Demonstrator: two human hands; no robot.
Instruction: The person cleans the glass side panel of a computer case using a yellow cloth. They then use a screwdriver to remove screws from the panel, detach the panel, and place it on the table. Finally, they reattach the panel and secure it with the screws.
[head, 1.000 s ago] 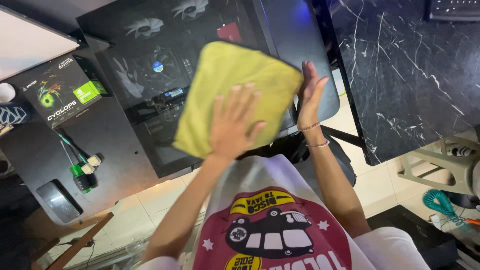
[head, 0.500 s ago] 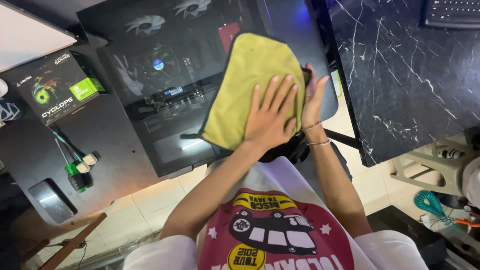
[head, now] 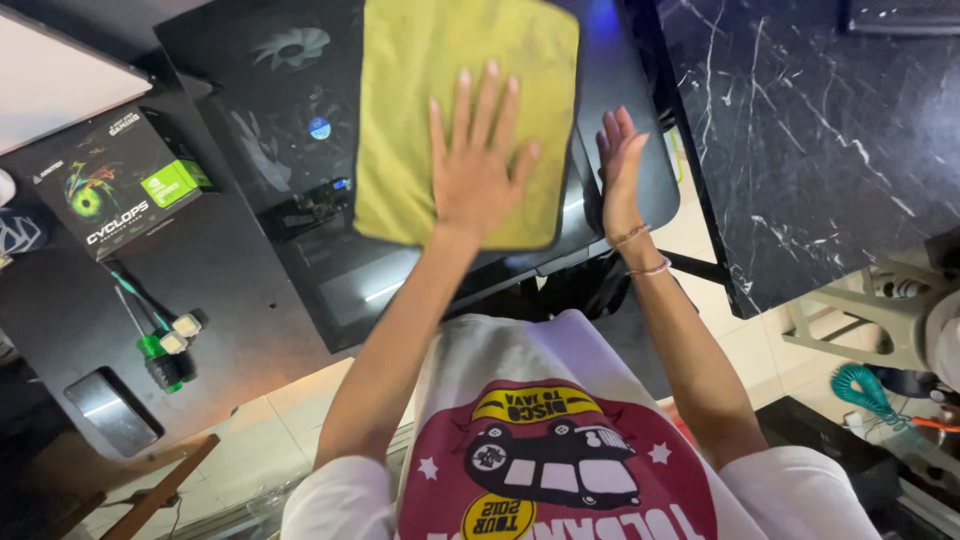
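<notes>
Left hand [head: 478, 165], fingers spread flat, is pressing the yellow cloth [head: 440, 90] against the glass side panel [head: 290, 110] of the computer case, gripping nothing. Right hand [head: 622, 165], open, is bracing the panel's right edge. A black marble-patterned tabletop [head: 800, 130] is lying right of the panel.

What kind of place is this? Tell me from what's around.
Probably a home computer workbench: a glass-sided computer case, a boxed graphics card, and screwdrivers on a dark desk.
</notes>
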